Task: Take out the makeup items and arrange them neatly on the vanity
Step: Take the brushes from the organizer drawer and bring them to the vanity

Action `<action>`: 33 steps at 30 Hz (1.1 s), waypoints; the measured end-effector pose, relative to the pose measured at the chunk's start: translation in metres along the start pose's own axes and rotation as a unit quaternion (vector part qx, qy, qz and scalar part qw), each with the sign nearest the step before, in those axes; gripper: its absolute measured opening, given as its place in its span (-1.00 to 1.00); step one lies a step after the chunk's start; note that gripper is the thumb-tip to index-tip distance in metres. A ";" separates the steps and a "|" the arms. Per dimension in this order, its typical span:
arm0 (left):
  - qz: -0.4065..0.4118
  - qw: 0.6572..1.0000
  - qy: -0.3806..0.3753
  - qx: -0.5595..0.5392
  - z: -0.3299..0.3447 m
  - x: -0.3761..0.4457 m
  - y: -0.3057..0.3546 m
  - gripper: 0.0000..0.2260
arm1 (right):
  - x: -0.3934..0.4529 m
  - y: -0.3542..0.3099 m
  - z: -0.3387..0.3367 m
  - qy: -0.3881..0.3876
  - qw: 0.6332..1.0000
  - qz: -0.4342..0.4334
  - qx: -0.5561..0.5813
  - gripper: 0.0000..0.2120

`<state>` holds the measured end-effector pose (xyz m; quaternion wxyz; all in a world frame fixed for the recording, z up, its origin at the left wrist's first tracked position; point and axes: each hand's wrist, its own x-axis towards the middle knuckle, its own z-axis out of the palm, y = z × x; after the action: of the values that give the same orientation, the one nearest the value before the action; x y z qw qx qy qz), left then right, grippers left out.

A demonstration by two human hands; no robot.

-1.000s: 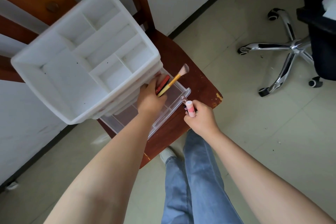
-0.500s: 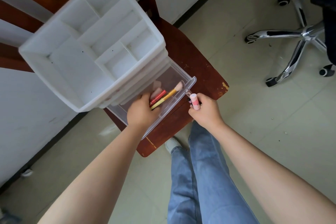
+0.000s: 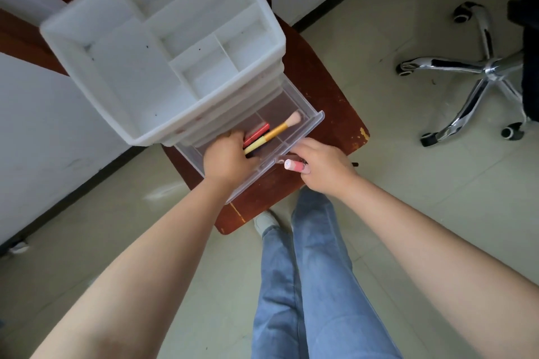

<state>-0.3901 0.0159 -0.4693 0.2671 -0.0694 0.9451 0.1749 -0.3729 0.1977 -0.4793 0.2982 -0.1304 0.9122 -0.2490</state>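
my left hand (image 3: 226,159) reaches into the clear plastic drawer (image 3: 294,141) pulled out from the bottom of the white plastic organizer with a divided top tray (image 3: 163,46). its fingers curl round a yellow-handled makeup brush with a soft peach tuft (image 3: 277,131) and a glossy red stick (image 3: 256,134) lying against it; the tuft points away from me toward the drawer's far corner. something dark sits under those two in my grip, but i cannot tell what it is. my right hand (image 3: 323,167) is at the drawer's front lip, fingers wrapped round a small pink cylindrical tube with a pale round cap (image 3: 294,166), held level just outside the clear wall. the organizer stands on a worn reddish-brown wooden chair seat (image 3: 326,114) with chipped paint at the near corner. below are my blue denim trouser legs (image 3: 309,285) and one pale shoe (image 3: 265,220) on smooth pale floor tiles (image 3: 408,183). a shiny chrome star base of a swivel chair on black casters (image 3: 481,73) stands off to the right.
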 end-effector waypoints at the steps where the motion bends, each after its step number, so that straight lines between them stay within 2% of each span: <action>1: 0.007 1.000 0.007 0.002 -0.006 -0.007 -0.005 -0.71 | 0.001 -0.001 -0.001 -0.011 1.000 -0.008 -0.028 -0.64; 5: -0.020 0.999 0.019 -0.030 -0.030 -0.037 -0.027 -0.70 | 0.005 -0.008 -0.005 -0.056 0.992 -0.015 -0.111 -0.55; 8: -0.079 0.991 0.048 -0.093 -0.045 -0.056 -0.045 -0.76 | 0.011 -0.016 -0.007 -0.073 0.987 -0.020 -0.145 -0.67; 12: -0.136 0.976 0.077 -0.151 -0.054 -0.077 -0.065 -0.79 | 0.014 -0.023 -0.008 -0.040 0.989 -0.005 -0.143 -0.74; 15: -0.183 0.965 0.085 -0.170 -0.052 -0.088 -0.075 -0.77 | 0.007 -0.031 -0.007 -0.057 0.986 -0.039 -0.151 -0.65; 19: -0.220 0.957 0.079 -0.169 -0.043 -0.097 -0.079 -0.77 | 0.019 -0.063 0.000 -0.083 0.966 -0.168 -0.180 -0.45; 22: -0.254 0.947 0.092 -0.175 -0.038 -0.104 -0.083 -0.76 | 0.049 -0.090 -0.003 -0.136 0.957 -0.135 -0.216 -0.45; 28: -0.280 0.940 0.105 -0.165 -0.036 -0.112 -0.093 -0.79 | 0.089 -0.093 -0.027 -0.148 0.924 -0.126 -0.329 -0.53; 33: -0.221 0.964 0.088 -0.120 -0.046 -0.106 -0.088 -0.73 | 0.078 -0.085 -0.035 -0.144 0.940 -0.105 -0.292 -0.69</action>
<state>-0.3031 -0.0791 -0.4024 0.2045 -0.3228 0.8983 0.2169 -0.4483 0.1094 -0.4469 0.3475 -0.3411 0.8732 0.0204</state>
